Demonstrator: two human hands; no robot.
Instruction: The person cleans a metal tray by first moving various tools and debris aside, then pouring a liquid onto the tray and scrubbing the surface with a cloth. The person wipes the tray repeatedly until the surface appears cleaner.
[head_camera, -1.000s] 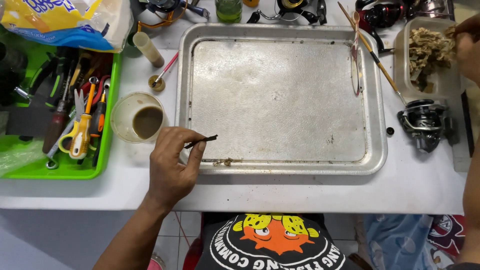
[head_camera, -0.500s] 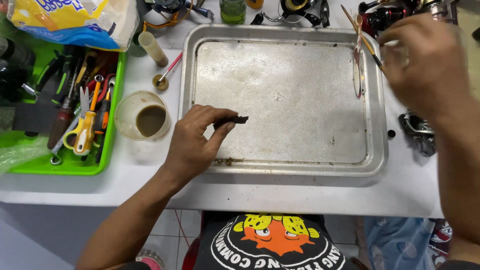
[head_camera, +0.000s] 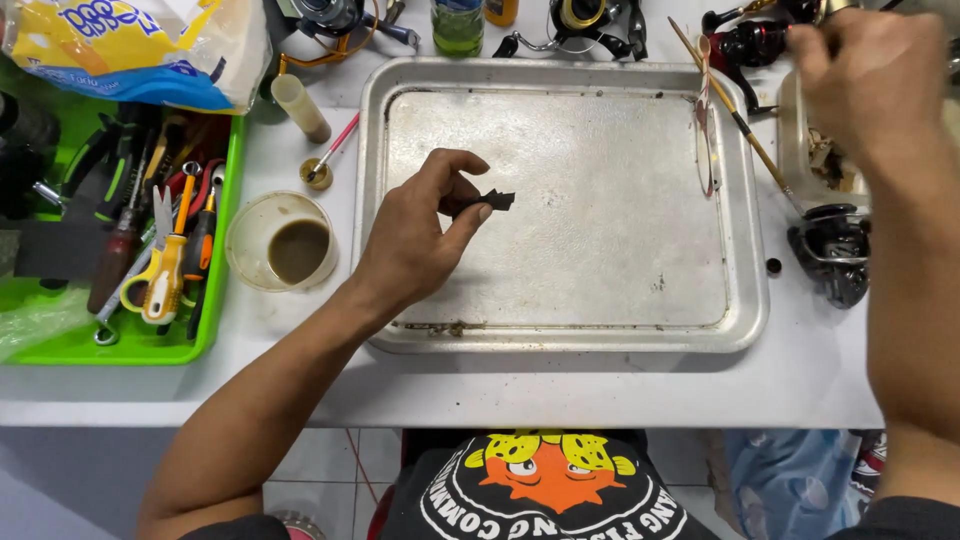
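Left hand (head_camera: 415, 240) over the left part of the metal tray (head_camera: 740, 330), thumb and fingers pinched shut on a small black part (head_camera: 493, 199), held just above the tray floor. Right hand (head_camera: 870, 85) raised at the table's far right corner, fingers curled closed; whether it holds anything, cannot tell. Beneath it a black fishing reel (head_camera: 832, 255) sits right of the tray. Cup of brown liquid (head_camera: 285, 243) stands between tray and green tool bin (head_camera: 215, 300) at the left edge.

White worktable (head_camera: 600, 385) over seemingly pale tiled floor (head_camera: 320, 465).
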